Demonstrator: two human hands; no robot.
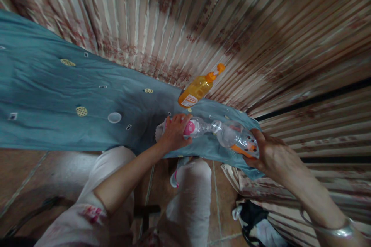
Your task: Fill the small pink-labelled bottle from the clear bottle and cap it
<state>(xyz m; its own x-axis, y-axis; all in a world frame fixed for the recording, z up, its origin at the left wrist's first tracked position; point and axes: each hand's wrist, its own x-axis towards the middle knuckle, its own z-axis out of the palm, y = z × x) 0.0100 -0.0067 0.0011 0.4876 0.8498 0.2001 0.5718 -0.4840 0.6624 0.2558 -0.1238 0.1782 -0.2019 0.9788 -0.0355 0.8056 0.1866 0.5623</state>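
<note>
My left hand [176, 133] is wrapped around a clear plastic bottle [197, 127] with a pink and white label, whose base end shows left of my fingers. My right hand [265, 150] grips the base end of a second clear bottle [233, 135], marked with orange and dark spots. Both bottles point toward each other, and their necks meet or nearly meet between my hands; I cannot tell whether they touch. Just beyond them stands a pump bottle [194, 92] of orange-yellow liquid with an orange top.
A blue-green cloth with pineapple prints [58, 92] covers the narrow table. On it lies a small round whitish lid or dish [114, 117]. A pleated, patterned curtain [162, 19] hangs behind and to the right. Dark and pale fabric [255, 218] lies low on the right, near the tiled floor [226, 208].
</note>
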